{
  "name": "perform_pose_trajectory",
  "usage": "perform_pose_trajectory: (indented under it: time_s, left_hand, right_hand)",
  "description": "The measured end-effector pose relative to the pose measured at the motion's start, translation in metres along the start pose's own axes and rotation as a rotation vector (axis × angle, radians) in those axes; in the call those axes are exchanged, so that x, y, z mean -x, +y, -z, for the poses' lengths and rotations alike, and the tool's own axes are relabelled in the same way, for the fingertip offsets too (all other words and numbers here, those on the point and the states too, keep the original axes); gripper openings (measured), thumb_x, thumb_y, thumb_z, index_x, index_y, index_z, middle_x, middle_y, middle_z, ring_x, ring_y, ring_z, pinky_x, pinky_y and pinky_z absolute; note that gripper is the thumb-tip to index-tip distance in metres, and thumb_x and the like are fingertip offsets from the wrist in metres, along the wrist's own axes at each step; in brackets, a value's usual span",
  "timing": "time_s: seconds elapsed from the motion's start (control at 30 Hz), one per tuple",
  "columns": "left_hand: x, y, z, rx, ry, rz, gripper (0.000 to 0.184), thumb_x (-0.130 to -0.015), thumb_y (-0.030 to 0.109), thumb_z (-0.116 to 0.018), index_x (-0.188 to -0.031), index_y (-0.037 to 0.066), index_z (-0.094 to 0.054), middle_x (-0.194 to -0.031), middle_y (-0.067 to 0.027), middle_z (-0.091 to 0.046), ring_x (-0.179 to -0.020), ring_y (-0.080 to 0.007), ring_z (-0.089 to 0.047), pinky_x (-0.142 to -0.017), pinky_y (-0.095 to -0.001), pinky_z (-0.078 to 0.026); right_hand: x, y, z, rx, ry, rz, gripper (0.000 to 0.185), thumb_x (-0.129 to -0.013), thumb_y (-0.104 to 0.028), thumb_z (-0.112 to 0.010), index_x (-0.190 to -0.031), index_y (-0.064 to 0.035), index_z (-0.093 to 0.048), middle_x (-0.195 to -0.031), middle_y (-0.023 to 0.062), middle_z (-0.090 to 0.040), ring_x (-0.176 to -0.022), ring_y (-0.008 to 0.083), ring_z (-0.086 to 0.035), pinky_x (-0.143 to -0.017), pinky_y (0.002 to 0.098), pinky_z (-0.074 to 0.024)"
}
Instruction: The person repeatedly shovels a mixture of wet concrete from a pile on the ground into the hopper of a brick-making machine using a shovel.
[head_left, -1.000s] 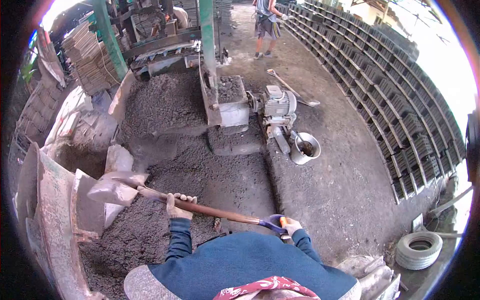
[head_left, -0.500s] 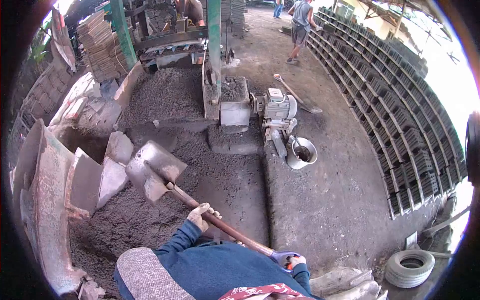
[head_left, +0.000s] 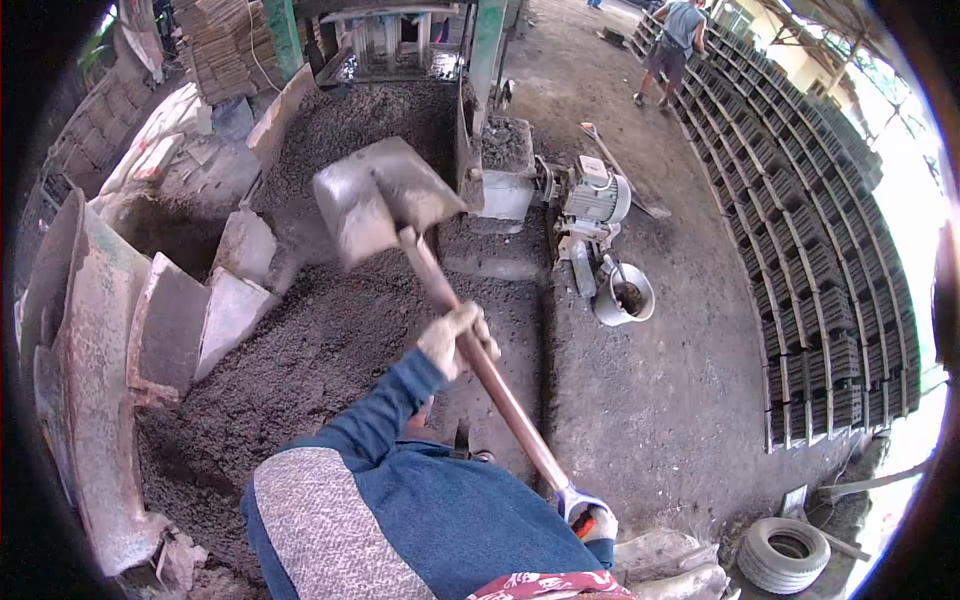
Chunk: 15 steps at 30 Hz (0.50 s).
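Note:
A shovel [head_left: 495, 392] slants across the view, its broad metal blade up and to the left over dark, crumbly material [head_left: 300, 350]. My left hand [head_left: 458, 342], in a pale glove, is wrapped round the middle of the wooden shaft. At the lower right my right hand [head_left: 598, 524] is closed on the shovel's D-shaped grip, partly hidden by the handle and sleeve. The blade looks bare on its visible face. Beyond it, a heap of the same material [head_left: 385, 115] lies between metal side plates under a green-framed machine.
An electric motor [head_left: 597, 192] and a white bucket [head_left: 624, 294] stand right of the pit edge. Another shovel [head_left: 625, 170] lies behind them. Racks of blocks [head_left: 800, 240] line the right side. A person [head_left: 675, 45] walks at the back. A tyre [head_left: 784, 555] lies lower right.
The shovel blade has swung from the left, up and to the right towards the heap. My left hand has moved up and right with the shaft. The view has shifted, and the person behind has moved.

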<state>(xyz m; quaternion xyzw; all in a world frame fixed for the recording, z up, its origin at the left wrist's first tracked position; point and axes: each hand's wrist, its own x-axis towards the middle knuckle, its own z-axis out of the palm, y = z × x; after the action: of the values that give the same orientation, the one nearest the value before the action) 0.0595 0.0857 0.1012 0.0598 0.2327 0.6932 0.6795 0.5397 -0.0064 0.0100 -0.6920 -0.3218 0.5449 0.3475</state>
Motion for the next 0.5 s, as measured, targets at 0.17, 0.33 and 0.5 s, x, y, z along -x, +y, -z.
perform_pose_trajectory:
  time_s: [0.17, 0.33, 0.5]
  left_hand:
    - [-0.06, 0.07, 0.014, 0.187, 0.213, -0.112, 0.048, -0.085, 0.062, -0.058, -0.083, 0.014, -0.059, -0.068, -0.0033, -0.061, -0.064, -0.0255, -0.06, -0.073, -0.0503, -0.051]
    - [-0.058, 0.068, 0.008, 0.241, 0.248, -0.028, 0.07, -0.078, 0.083, -0.04, -0.077, 0.016, -0.06, -0.061, -0.004, -0.059, -0.051, -0.0262, -0.056, -0.058, -0.0491, -0.047]
    - [-0.069, 0.1, 0.014, 0.222, 0.304, 0.058, 0.073, -0.074, 0.088, -0.038, -0.076, 0.017, -0.059, -0.058, -0.0024, -0.056, -0.047, -0.0275, -0.054, -0.054, -0.0503, -0.046]
  right_hand:
    - [0.041, -0.062, -0.064, -0.383, -0.159, -0.184, 0.018, -0.081, -0.019, -0.059, -0.078, -0.0011, -0.06, -0.067, 0.0097, -0.06, -0.051, 0.02, -0.054, -0.048, 0.0329, -0.0464]
    - [0.067, -0.08, -0.076, -0.414, 0.028, -0.188, 0.014, -0.078, -0.017, -0.06, -0.078, -0.0032, -0.058, -0.063, 0.0099, -0.057, -0.049, 0.0226, -0.054, -0.044, 0.0346, -0.0468]
    - [0.1, -0.094, -0.11, -0.433, 0.161, -0.207, 0.017, -0.078, -0.021, -0.06, -0.073, -0.0056, -0.055, -0.061, 0.008, -0.053, -0.048, 0.0215, -0.051, -0.044, 0.0345, -0.0443]
